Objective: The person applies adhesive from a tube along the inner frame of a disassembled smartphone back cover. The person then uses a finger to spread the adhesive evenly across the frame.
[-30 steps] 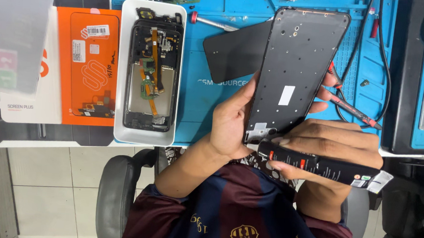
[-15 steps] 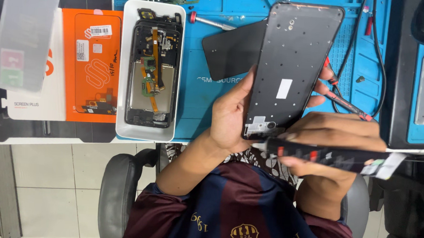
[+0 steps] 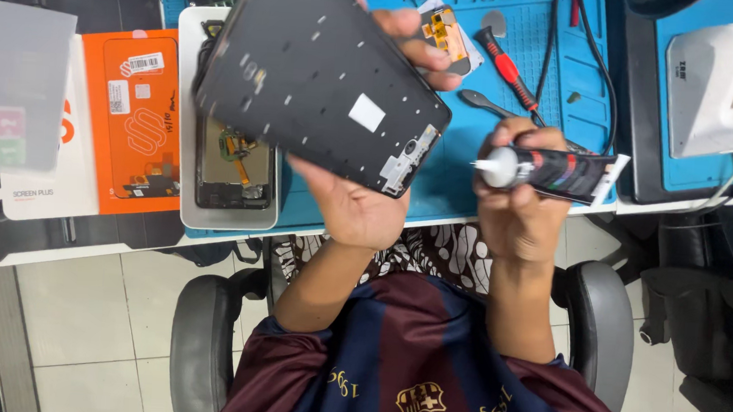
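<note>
The left hand [image 3: 358, 205] grips a black phone frame [image 3: 323, 80], held up and tilted, its long side running up and away to the left. The right hand [image 3: 515, 207] is closed around a glue tube [image 3: 555, 171], white tip pointing left at the frame's near corner, just beside it.

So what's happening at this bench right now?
A person seated at a blue work mat holds a black phone display frame tilted up in the left hand. The right hand grips a dark glue tube, its white nozzle pointing toward the frame without touching it. An opened phone lies in a white tray beside an orange box.
</note>
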